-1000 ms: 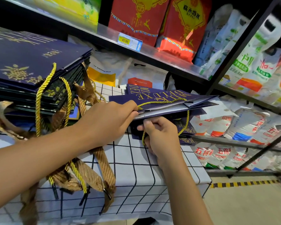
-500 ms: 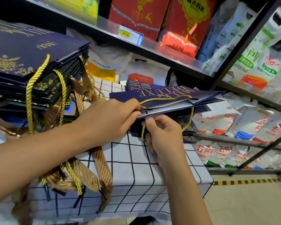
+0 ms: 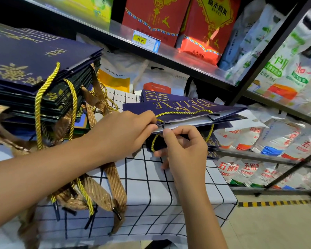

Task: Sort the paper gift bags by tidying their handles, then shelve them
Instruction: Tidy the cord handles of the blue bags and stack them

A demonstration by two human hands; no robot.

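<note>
grid-patterned table cover (image 3: 147,186) carries a tall stack of navy gift bags (image 3: 34,69) at left, gold cord and ribbon handles hanging over its edge. smaller pile at right, top navy bag (image 3: 187,109) lying flat, lettered "milk deluxe". my left hand (image 3: 122,133) pinches that bag's open edge, fingers pressed together. my right hand (image 3: 185,148), just below it, pinches the gold cord handle (image 3: 185,112) near its end.

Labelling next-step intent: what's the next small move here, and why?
Probably tuck the lower gold cord into the bag. The left hand pinches the bag's open edge, the right hand is at that edge, and the cord hangs loose below it.
</note>
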